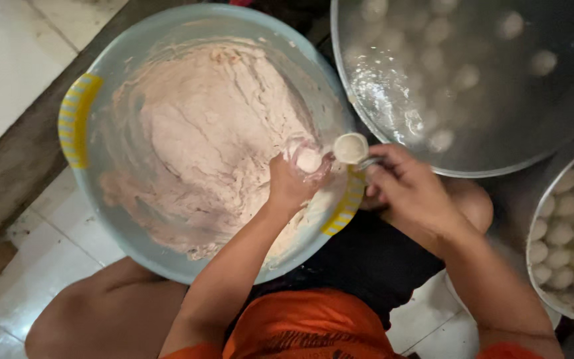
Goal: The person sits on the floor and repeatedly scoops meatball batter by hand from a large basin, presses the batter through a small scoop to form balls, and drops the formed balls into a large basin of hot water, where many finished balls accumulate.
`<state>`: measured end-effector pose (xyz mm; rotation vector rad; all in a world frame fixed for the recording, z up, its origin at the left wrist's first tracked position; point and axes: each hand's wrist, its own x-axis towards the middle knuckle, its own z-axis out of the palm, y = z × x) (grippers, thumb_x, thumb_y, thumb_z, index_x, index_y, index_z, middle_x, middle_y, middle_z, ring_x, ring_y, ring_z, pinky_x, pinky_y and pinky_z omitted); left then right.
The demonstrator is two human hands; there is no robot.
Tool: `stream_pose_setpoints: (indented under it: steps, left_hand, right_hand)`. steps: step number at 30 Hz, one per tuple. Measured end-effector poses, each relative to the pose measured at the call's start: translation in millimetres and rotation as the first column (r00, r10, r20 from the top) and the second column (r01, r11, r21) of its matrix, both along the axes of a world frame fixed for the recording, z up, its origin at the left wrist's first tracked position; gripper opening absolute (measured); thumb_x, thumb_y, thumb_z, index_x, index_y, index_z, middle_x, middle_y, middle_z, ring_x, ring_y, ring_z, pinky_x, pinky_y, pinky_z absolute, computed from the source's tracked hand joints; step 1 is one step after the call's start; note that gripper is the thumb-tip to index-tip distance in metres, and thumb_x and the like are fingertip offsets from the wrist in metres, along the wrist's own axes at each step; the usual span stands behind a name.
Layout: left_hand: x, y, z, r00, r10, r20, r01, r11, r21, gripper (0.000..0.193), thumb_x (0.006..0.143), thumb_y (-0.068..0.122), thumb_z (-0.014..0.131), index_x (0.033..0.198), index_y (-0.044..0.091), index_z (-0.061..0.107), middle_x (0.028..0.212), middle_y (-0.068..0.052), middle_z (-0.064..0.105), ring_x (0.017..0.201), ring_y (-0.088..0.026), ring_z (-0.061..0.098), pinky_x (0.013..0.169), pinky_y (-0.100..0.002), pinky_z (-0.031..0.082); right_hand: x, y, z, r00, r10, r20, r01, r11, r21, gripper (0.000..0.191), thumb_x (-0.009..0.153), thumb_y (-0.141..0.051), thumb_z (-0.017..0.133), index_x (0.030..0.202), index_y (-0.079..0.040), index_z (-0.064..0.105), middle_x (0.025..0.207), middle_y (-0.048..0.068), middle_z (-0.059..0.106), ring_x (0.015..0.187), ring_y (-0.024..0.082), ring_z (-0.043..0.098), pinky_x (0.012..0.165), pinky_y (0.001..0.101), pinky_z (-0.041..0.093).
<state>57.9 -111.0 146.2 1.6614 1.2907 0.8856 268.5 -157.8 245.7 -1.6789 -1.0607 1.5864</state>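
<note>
A large pale-blue plastic basin [124, 53] with yellow striped handles holds a mound of pinkish-white paste [214, 126]. My left hand [290, 183] is closed over the basin's near right rim, squeezing paste so that a small round ball [309, 160] bulges out of the top of the fist. My right hand [410, 193] holds a metal spoon [352, 149] whose bowl, loaded with paste, sits right beside that ball.
A big metal pot [499, 143] of water with several pale balls floating in it stands at the upper right. Another metal bowl [538, 199] of formed balls is at the right edge. White floor tiles lie to the left and below; my knees flank the basin.
</note>
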Motion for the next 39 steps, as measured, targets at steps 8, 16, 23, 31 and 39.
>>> stream_pose_setpoints:
  steps: [8, 16, 23, 31, 39]
  left_hand:
    - [7, 3, -2, 0.986, -0.076, -0.151, 0.077, 0.997, 0.004, 0.028, 0.074, 0.019, 0.083, 0.094, 0.007, 0.069, 0.080, -0.015, 0.072, 0.076, -0.037, 0.072, 0.067, -0.043, 0.058]
    - [1, 7, -33, 0.944, -0.018, -0.330, 0.082, 0.980, 0.181, 0.046, 0.049, 0.030, 0.090, 0.080, 0.002, 0.072, 0.083, -0.027, 0.070, 0.077, -0.046, 0.068, 0.069, -0.050, 0.054]
    - [-34, 7, -102, 0.888, -0.193, -0.417, 0.056, 0.947, -0.318, 0.058, 0.073, 0.053, 0.088, 0.082, -0.002, 0.070, 0.080, -0.027, 0.070, 0.077, -0.043, 0.068, 0.075, -0.050, 0.055]
    - [-50, 125, -142, 0.801, 0.322, -0.504, -0.200, 0.939, 0.281, 0.059, 0.090, 0.056, 0.064, 0.103, -0.001, 0.072, 0.099, -0.028, 0.072, 0.097, -0.044, 0.068, 0.094, -0.053, 0.049]
    - [-26, 121, -131, 0.946, 0.087, -0.312, -0.140, 0.978, -0.152, 0.053, 0.089, 0.050, 0.067, 0.116, 0.005, 0.068, 0.101, -0.025, 0.073, 0.096, -0.041, 0.072, 0.089, -0.048, 0.056]
  right_hand:
    - [-23, 5, 8, 0.902, 0.238, 0.361, -0.397, 0.788, 0.471, 0.055, 0.105, -0.011, 0.056, 0.156, -0.005, 0.038, 0.128, 0.013, 0.062, 0.110, 0.020, 0.060, 0.090, 0.0329, 0.050]
    - [-20, 22, -18, 0.971, 0.178, -0.159, -0.196, 0.975, -0.106, 0.057, 0.099, -0.015, 0.055, 0.154, -0.014, 0.044, 0.097, -0.003, 0.067, 0.066, 0.006, 0.052, 0.056, 0.0213, 0.048]
    - [18, 42, -12, 0.989, -0.017, -0.150, -0.007, 0.987, -0.158, 0.045, 0.102, -0.012, 0.055, 0.147, -0.014, 0.056, 0.072, 0.001, 0.057, 0.058, 0.008, 0.047, 0.049, 0.0224, 0.038]
    - [65, 96, -4, 0.962, -0.207, 0.178, 0.227, 0.969, -0.094, 0.042, 0.101, -0.020, 0.050, 0.141, -0.014, 0.063, 0.065, 0.002, 0.053, 0.049, 0.009, 0.041, 0.043, 0.0264, 0.029]
    - [83, 104, -38, 0.520, -0.226, 0.824, -0.259, 0.878, 0.404, 0.038, 0.099, -0.012, 0.064, 0.136, -0.008, 0.063, 0.112, 0.015, 0.065, 0.084, 0.031, 0.067, 0.070, 0.0406, 0.054]
